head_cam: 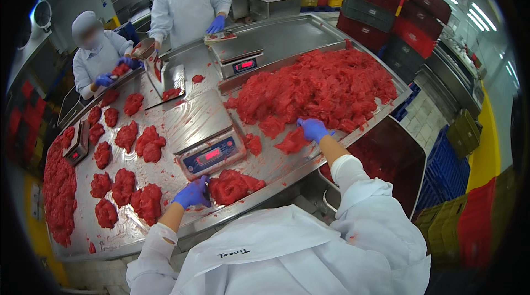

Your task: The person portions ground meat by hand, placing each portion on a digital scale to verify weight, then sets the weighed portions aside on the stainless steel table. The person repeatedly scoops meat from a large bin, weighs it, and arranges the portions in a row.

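My left hand (192,192), in a blue glove, is at the left side of a mound of raw red meat (235,187) near the table's front edge. Its fingers are curled, and whether they grip anything is hidden. My right hand (314,130), also gloved in blue, holds a flat piece of raw meat (292,141) at the near edge of a large meat heap (314,88). Between the hands and farther back stands a bench scale (213,154) with a lit red display and a steel platform. A small scrap of meat (253,144) lies beside the scale.
Several meat portions (124,186) dot the left of the steel table (198,222). A second scale (238,57) and a small scale (77,146) stand on it. Two co-workers (186,5) (97,50) work across the table. A dark red tub (385,158) is below my right arm.
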`<action>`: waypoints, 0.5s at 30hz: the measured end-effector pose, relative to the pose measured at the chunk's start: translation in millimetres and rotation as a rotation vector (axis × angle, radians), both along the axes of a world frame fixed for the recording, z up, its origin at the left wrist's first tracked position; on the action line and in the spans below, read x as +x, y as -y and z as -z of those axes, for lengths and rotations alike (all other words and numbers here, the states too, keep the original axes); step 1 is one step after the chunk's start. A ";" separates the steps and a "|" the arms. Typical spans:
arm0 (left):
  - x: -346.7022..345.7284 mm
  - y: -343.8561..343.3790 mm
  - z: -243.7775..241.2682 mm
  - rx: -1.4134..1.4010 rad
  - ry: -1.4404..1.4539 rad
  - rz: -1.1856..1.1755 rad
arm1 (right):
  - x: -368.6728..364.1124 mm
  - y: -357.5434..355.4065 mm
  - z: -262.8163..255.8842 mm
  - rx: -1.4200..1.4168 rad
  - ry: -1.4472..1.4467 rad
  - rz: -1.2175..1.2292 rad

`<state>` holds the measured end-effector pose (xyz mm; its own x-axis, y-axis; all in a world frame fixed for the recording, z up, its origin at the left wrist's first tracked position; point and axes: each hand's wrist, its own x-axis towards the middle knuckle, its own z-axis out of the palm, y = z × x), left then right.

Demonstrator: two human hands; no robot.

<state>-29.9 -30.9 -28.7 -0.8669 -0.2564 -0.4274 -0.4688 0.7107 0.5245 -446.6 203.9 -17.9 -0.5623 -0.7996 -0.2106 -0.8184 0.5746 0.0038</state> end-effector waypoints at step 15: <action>24.0 19.8 -23.8 0.054 -0.331 0.144 | 163.0 81.3 -84.5 -0.270 1.071 -0.435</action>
<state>-5.8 -50.8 -4.9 -0.9861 -0.1062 -0.1274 -0.1645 0.7240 0.6699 -283.6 122.6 66.6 0.1275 -0.9707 -0.2037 -0.4581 0.1245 -0.8801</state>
